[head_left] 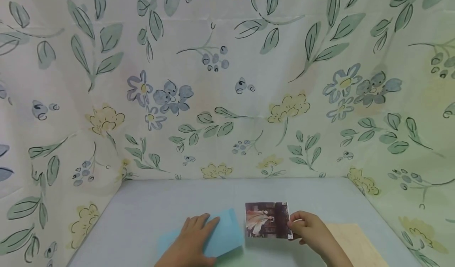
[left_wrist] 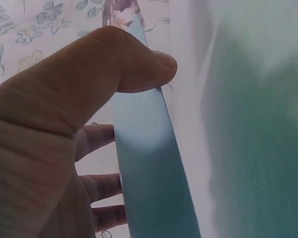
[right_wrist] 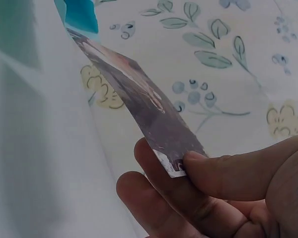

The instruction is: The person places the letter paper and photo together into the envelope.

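My left hand (head_left: 195,237) holds a light blue paper envelope (head_left: 227,233) over the table, with the thumb on one face and several fingers behind it. In the left wrist view the envelope (left_wrist: 149,158) appears nearly edge-on. My right hand (head_left: 313,231) pinches a glossy photo print (head_left: 267,220) by its right edge, between thumb and fingers. The print shows a figure in pale, flowing clothes against a dark background. Its far end points toward the blue envelope (right_wrist: 82,17) in the right wrist view. A narrow gap separates the two in the head view.
A pale beige sheet (head_left: 357,241) lies on the white table (head_left: 170,196) at the right, partly behind my right forearm. Something pale green (head_left: 241,259) shows below the envelope at the front edge. A floral cloth (head_left: 220,81) hangs behind and along both sides.
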Motion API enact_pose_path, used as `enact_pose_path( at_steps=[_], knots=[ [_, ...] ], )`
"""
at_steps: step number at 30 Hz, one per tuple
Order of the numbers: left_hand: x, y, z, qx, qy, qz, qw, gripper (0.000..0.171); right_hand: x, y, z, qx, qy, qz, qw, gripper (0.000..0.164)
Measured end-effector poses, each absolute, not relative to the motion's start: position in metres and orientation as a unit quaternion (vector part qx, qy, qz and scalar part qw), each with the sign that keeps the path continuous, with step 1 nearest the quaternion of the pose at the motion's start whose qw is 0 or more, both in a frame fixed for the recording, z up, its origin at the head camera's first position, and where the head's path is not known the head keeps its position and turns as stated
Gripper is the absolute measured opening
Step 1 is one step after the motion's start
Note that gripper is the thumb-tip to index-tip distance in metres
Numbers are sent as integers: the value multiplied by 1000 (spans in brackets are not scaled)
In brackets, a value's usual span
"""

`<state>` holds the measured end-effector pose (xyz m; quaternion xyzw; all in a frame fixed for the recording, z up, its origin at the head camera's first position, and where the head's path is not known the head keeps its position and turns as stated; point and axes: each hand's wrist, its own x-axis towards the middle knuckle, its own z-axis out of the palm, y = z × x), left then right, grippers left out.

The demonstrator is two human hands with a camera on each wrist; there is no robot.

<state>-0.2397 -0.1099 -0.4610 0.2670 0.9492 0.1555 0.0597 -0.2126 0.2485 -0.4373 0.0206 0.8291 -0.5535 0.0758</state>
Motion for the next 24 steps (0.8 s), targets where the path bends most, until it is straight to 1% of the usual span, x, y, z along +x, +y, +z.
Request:
enact_pose_path(
  at_steps=[10,15,19,24],
  knots=[
    [-238,-102,-459,290,947,129,41,93,-211,244,-434,3,828,-555,78,24],
    [-236,-102,-461,296,945,130,45,93,-211,244,-430,12,832,-551,70,21],
    [-234,-102,-459,297,944,131,49,92,-211,245,-431,14,830,-553,68,24],
    [-231,-101,-456,303,942,135,50,93,-212,243,-437,-6,825,-559,82,23]
  ],
)
